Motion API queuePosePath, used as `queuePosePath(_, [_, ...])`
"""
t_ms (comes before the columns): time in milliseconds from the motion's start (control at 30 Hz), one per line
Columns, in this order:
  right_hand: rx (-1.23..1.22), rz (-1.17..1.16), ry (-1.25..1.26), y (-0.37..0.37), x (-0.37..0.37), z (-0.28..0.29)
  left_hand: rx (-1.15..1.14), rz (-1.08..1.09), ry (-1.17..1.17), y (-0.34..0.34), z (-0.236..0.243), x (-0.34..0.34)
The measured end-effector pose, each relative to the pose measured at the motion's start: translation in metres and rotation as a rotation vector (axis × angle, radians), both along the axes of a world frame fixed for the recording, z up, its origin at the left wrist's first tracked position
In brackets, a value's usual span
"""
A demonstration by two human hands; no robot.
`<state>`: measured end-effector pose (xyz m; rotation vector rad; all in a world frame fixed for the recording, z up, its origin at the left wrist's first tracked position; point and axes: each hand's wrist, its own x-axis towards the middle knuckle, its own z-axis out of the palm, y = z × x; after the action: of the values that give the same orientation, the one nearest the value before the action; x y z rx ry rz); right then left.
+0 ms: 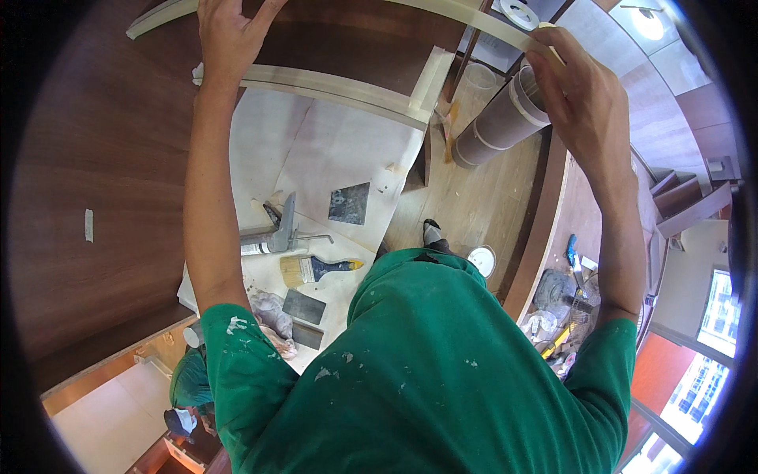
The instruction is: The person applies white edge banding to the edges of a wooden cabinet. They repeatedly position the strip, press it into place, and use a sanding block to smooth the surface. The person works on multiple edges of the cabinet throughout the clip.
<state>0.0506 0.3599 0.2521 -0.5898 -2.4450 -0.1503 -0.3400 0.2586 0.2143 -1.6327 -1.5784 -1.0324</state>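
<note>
A pale strip of masking tape (474, 20) runs along the top of the view, with my right hand (576, 103) closed on its right end. My left hand (233, 31) is at the top edge by the wooden panel (355, 28), its fingertips cut off. Beneath, taped edging (332, 91) borders a white-covered worktop (316, 150) holding a wide paintbrush (316, 268), a caulking gun (276, 237), dark square plates (347, 203) and crumpled rags (272, 316).
A dark cylinder (493, 126), clear cup (480, 75) and white tub (482, 261) stand right of the worktop. Tools clutter a wooden surface (545, 253) on the right. A co-worker in green (189, 379) is at lower left. Wood panelling (95, 158) covers the left side.
</note>
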Motion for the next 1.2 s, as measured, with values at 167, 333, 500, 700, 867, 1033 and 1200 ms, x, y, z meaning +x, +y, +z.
queuePosePath(167, [0.018, 0.005, -0.002, 0.002, 0.000, -0.002, 0.015, 0.022, -0.007, 0.003, -0.002, 0.000])
queuePosePath(333, [-0.141, -0.027, -0.017, -0.005, -0.002, 0.004, 0.044, 0.054, -0.019, 0.005, -0.004, 0.005])
queuePosePath(500, [-0.075, -0.007, -0.026, 0.001, 0.000, 0.004, 0.044, 0.023, -0.058, 0.006, -0.004, 0.004])
queuePosePath(700, [-0.127, -0.044, -0.003, -0.003, 0.000, 0.003, 0.112, 0.022, -0.028, 0.012, -0.007, 0.008])
queuePosePath(867, [-0.137, -0.007, 0.048, -0.005, -0.002, 0.005, 0.137, 0.065, 0.013, 0.014, -0.010, 0.006])
queuePosePath(1033, [-0.107, -0.014, 0.056, -0.006, -0.004, 0.003, 0.152, 0.037, -0.020, 0.014, -0.009, 0.009])
queuePosePath(1200, [-0.124, -0.035, 0.032, -0.005, -0.004, 0.002, 0.199, 0.046, -0.023, 0.010, -0.014, 0.005])
